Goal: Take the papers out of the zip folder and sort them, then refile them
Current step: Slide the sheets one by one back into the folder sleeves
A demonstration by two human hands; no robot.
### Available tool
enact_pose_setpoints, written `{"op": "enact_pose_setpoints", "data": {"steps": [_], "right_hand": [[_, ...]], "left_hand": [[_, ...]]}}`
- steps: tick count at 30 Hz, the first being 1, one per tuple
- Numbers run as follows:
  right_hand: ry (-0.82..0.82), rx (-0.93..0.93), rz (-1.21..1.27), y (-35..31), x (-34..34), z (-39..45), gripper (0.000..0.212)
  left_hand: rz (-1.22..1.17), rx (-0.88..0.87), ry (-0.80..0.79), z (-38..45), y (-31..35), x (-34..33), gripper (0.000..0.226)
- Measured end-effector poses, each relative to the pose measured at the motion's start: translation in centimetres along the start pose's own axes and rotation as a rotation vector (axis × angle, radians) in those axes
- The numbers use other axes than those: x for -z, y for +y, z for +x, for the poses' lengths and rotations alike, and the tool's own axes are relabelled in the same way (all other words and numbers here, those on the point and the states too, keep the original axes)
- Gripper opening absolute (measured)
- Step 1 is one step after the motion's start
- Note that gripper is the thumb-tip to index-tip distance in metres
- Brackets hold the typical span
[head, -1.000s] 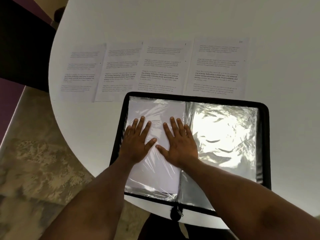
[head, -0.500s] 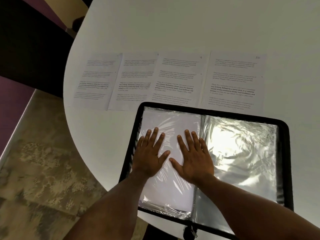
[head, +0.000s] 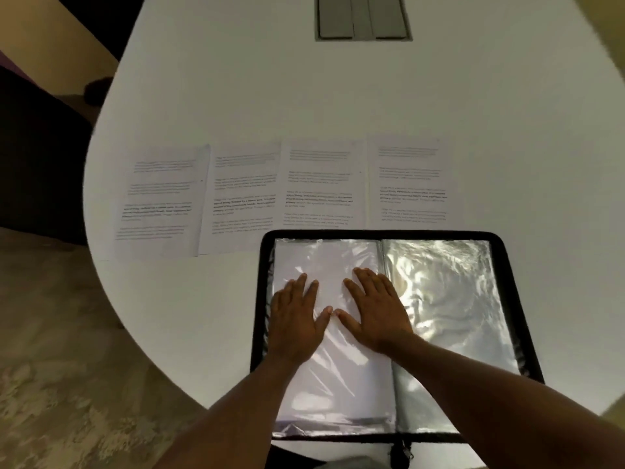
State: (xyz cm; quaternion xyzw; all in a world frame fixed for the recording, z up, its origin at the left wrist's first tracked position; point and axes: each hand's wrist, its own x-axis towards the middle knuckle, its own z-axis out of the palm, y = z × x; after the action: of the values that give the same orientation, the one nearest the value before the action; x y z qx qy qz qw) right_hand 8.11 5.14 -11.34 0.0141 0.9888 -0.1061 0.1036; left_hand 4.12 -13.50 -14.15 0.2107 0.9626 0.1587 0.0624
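Floor: patterned beige carpet lies left of the zip folder, below the curved edge of the table.
Table: a white rounded top carries the zip folder at its near edge.
Papers: four printed sheets lie face up in a row just beyond the zip folder's far edge, running from well left of it to above its right half. The leftmost sheet sits farthest left of the folder; the second sheet slightly overlaps it. The near edges of the third and fourth sheets meet the folder's black border.
Zip folder: a black-edged folder lies open and flat, its clear plastic sleeves exposed. The zipper pull hangs at the near edge, about under the spine.
Left sleeve: the folder's left page holds white paper under wrinkled clear plastic.
Left hand: it lies palm down on the left sleeve near the folder's left border, fingers straight and slightly spread, thumb angled toward the other hand.
Right hand: it lies flat on the same sleeve just left of the folder's spine, fingers spread; its thumb tip nearly meets the left thumb.
Right sleeve: the folder's right page shows crinkled plastic with bright glare.
Grey panel: a rectangular inset sits in the table well beyond the folder.
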Motion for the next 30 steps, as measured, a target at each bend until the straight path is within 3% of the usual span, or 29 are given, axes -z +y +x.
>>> {"op": "enact_pose_setpoints", "data": {"steps": [4,6,9,14,17,23,30], "right_hand": [[0.199,-0.04,0.171,-3.9,1.6,3.5,0.06],[0.246,-0.059,0.284,-6.5,2.2,5.7,0.056],[0.187,-0.049,0.426,-10.4,2.9,9.0,0.05],[0.023,0.038,0.501,-16.3,3.0,14.4,0.05],[-0.057,0.048,0.574,-19.3,2.7,17.6,0.052],[-0.182,-0.179,0.863,-23.6,3.4,23.7,0.053],[-0.244,0.291,0.185,-25.2,1.0,26.3,0.074]], "left_hand": [[-0.128,0.025,0.247,2.6,-2.9,3.4,0.043],[-0.193,0.15,0.369,4.3,-5.4,5.3,0.038],[-0.262,0.396,0.471,6.8,-10.0,8.0,0.039],[-0.312,0.702,0.398,10.0,-18.9,11.9,0.053],[-0.3,0.796,0.383,11.4,-23.6,13.3,0.061],[-0.193,0.958,0.157,13.6,-31.0,15.1,0.082],[-0.164,1.024,0.095,14.6,-33.5,15.8,0.087]]}}
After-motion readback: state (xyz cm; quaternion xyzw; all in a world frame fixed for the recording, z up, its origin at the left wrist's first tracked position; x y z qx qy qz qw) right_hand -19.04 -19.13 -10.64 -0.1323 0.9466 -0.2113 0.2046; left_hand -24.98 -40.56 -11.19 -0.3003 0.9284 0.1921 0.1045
